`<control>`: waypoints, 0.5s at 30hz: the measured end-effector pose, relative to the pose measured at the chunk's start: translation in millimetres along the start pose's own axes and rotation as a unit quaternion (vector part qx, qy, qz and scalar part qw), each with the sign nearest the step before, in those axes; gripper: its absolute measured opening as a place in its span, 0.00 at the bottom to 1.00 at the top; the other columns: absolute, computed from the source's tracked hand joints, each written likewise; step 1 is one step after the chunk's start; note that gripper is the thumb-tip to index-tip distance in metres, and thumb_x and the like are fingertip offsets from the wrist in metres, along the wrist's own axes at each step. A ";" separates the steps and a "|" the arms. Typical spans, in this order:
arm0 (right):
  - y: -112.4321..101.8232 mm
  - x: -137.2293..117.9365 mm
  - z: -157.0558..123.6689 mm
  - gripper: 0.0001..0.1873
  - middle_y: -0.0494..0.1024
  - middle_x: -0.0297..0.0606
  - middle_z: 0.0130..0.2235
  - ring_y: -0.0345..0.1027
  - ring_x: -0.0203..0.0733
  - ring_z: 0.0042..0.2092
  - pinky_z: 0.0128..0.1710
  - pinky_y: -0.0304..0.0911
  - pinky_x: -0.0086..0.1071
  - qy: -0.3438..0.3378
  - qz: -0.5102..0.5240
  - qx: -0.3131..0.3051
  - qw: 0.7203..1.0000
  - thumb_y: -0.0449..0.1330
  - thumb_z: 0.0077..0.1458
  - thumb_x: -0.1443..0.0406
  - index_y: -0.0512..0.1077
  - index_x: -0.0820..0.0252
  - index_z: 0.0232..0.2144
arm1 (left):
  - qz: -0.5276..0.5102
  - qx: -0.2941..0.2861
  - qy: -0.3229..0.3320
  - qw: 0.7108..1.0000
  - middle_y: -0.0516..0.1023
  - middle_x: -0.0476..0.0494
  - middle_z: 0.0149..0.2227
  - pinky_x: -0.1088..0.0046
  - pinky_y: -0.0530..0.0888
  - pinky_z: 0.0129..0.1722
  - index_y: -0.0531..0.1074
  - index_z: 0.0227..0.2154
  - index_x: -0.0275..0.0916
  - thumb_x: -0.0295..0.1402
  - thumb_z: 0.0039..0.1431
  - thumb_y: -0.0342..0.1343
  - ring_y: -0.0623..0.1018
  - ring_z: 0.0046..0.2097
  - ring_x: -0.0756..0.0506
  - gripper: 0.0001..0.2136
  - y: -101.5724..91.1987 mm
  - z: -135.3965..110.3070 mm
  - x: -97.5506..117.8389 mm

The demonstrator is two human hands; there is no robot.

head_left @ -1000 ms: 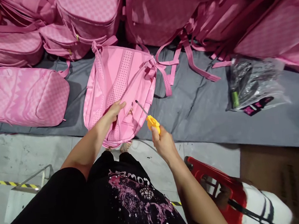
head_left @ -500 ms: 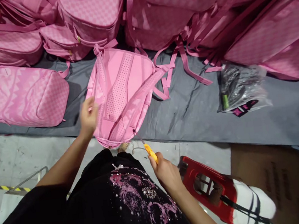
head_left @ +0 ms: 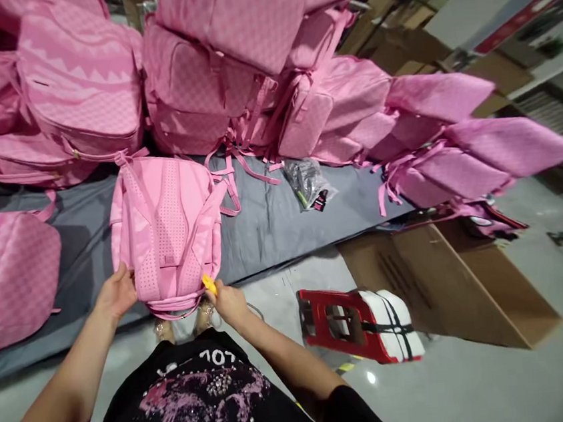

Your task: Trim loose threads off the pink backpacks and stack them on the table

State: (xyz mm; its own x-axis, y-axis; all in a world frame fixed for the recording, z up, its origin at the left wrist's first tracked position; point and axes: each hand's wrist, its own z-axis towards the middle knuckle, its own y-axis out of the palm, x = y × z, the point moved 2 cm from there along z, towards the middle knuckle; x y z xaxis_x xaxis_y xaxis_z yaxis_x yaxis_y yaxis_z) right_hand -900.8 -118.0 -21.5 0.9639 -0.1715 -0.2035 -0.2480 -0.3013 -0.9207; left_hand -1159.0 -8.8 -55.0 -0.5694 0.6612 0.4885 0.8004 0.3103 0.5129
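A pink backpack (head_left: 168,216) lies on the grey-covered table, its dotted back panel and shoulder straps facing up. At its lower left edge, my left hand (head_left: 118,294) is closed on the side, with some fingertips hidden. My right hand (head_left: 231,305) is closed around a yellow-handled tool (head_left: 209,284), beside the lower right corner of the backpack. The tool's thin tip cannot be made out against the pink fabric.
More pink backpacks (head_left: 81,77) are piled along the back of the table (head_left: 259,240). A clear plastic bag (head_left: 307,180) lies to the right. On the floor are a red and white stool-like object (head_left: 343,318) and an open cardboard box (head_left: 449,274).
My view has swung right and taken in more of the room. My left hand has come down onto the backpack's lower left side. The yellow-handled tool has moved closer to the right corner.
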 end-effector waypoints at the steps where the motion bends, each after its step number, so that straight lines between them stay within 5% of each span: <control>1: 0.0 -3.1 1.3 0.23 0.82 0.40 0.38 0.78 0.44 0.38 0.36 0.65 0.30 0.002 0.005 0.008 1.000 0.43 0.72 0.48 0.68 0.57 0.46 | -0.006 -0.021 -0.003 1.000 0.83 0.37 0.36 0.54 0.81 0.49 0.73 0.53 0.36 0.38 0.71 0.42 0.83 0.47 0.37 0.19 -1.4 4.5 -1.7; 6: 0.0 -2.4 -7.4 0.23 0.82 0.39 0.37 0.78 0.44 0.39 0.37 0.63 0.30 0.036 0.033 0.002 0.999 0.44 0.71 0.47 0.68 0.57 0.46 | -0.020 -0.052 -0.016 0.998 0.84 0.35 0.46 0.50 0.75 0.59 0.67 0.63 0.39 0.42 0.70 0.44 0.79 0.57 0.35 0.23 -10.7 19.2 -6.9; 11: 6.1 12.3 -17.9 0.20 0.83 0.49 0.39 0.79 0.49 0.41 0.37 0.62 0.33 0.124 0.036 -0.040 0.991 0.45 0.73 0.55 0.68 0.63 0.50 | -0.066 -0.109 0.000 0.992 0.82 0.30 0.50 0.46 0.70 0.63 0.66 0.63 0.34 0.52 0.67 0.47 0.76 0.60 0.32 0.30 -10.2 18.2 -9.3; 15: 2.5 15.0 -18.7 0.21 0.83 0.48 0.40 0.79 0.49 0.42 0.37 0.61 0.32 0.134 0.031 -0.065 0.988 0.45 0.72 0.54 0.68 0.62 0.50 | -0.082 -0.137 -0.019 0.987 0.81 0.29 0.51 0.47 0.69 0.63 0.67 0.62 0.34 0.55 0.65 0.49 0.76 0.60 0.32 0.33 -4.3 18.3 -10.1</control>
State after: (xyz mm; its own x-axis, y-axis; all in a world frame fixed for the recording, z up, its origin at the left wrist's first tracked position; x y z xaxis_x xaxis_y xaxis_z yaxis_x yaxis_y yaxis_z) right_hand -888.8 -138.9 -20.6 0.8906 -0.4300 -0.1480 -0.3335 -0.3963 -0.8554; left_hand -1153.2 -4.4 -75.0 -0.6750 0.6446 0.3589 0.6147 0.2223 0.7568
